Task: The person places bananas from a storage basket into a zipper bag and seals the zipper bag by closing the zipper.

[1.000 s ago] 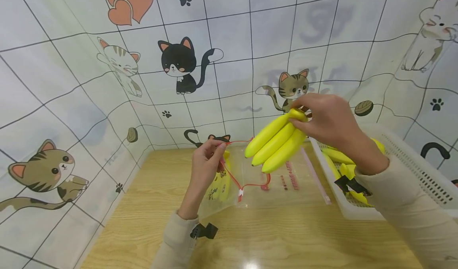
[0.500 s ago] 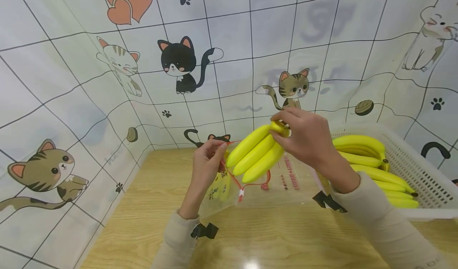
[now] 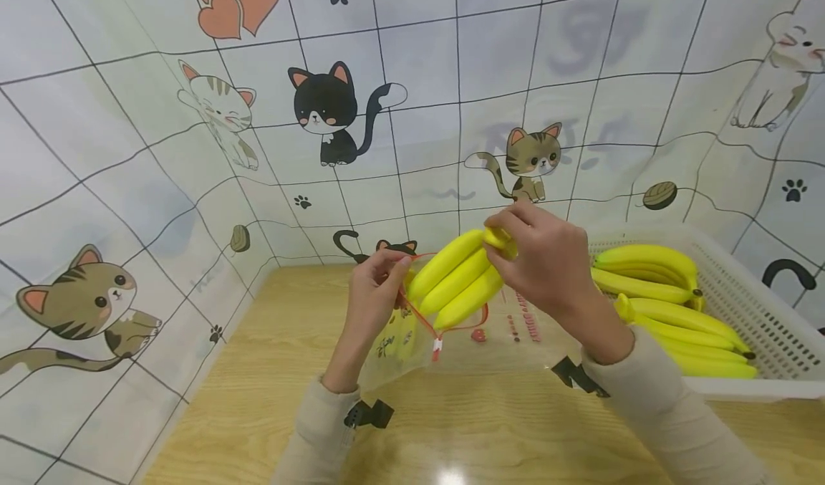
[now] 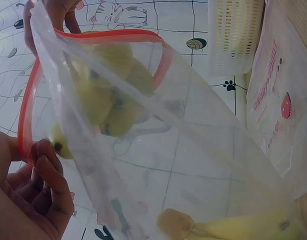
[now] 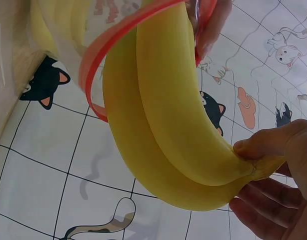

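My right hand (image 3: 544, 263) pinches a bunch of bananas (image 3: 454, 277) by its stem. The tips of the bunch point down and left, at the mouth of a clear zip bag (image 3: 402, 342) with a red rim. In the right wrist view the red rim (image 5: 96, 62) curves around the bananas' lower part (image 5: 163, 95). My left hand (image 3: 374, 291) pinches the bag's rim on its left side. Through the film, in the left wrist view, the tips of the bunch (image 4: 108, 95) show near the mouth. Other bananas (image 4: 243, 225) lie low inside the bag.
A white perforated basket (image 3: 783, 342) on the right holds several banana bunches (image 3: 683, 313). Flat on the wooden table (image 3: 503, 428) lies another clear bag with pink print (image 3: 525, 317). A cat-patterned sheet (image 3: 425, 148) hangs behind and to the left.
My right hand has carried the banana bunch left and down to the bag's mouth, then nearly stopped. The basket's bananas came into view. My left hand has kept its hold on the rim.
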`<state>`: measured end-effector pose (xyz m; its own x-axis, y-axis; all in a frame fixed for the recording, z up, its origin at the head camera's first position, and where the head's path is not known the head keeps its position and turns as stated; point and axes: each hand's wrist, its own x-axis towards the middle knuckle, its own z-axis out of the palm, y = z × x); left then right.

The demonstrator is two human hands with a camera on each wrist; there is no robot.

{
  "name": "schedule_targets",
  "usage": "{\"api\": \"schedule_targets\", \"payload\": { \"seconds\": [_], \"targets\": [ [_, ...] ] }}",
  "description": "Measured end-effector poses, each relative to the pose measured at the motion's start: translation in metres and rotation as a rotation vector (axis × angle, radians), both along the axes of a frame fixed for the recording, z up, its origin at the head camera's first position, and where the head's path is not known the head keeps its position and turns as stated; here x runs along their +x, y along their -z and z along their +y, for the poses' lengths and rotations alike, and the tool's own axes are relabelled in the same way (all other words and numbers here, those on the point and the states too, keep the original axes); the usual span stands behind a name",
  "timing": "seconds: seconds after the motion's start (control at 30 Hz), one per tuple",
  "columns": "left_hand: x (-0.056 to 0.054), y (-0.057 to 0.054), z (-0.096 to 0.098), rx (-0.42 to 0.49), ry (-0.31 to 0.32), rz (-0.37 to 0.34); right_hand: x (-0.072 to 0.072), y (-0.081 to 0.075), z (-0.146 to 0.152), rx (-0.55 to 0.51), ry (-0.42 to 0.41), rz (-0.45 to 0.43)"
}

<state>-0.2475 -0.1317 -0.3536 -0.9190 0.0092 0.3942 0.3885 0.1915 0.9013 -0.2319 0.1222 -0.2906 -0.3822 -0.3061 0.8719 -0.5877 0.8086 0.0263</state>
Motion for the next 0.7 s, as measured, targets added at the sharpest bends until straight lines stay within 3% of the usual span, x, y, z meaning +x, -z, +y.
{"api": "schedule_targets", "payload": {
  "seconds": [0.37, 0.7],
  "targets": [
    [0.001, -0.001, -0.002, -0.019, -0.018, 0.016, 0.007, 0.016, -0.024, -0.022, -0.062, 0.032],
    [0.001, -0.002, 0.0, -0.027, -0.013, 0.026, 0.004, 0.034, -0.038, -0.092, -0.074, 0.048]
  ]
}}
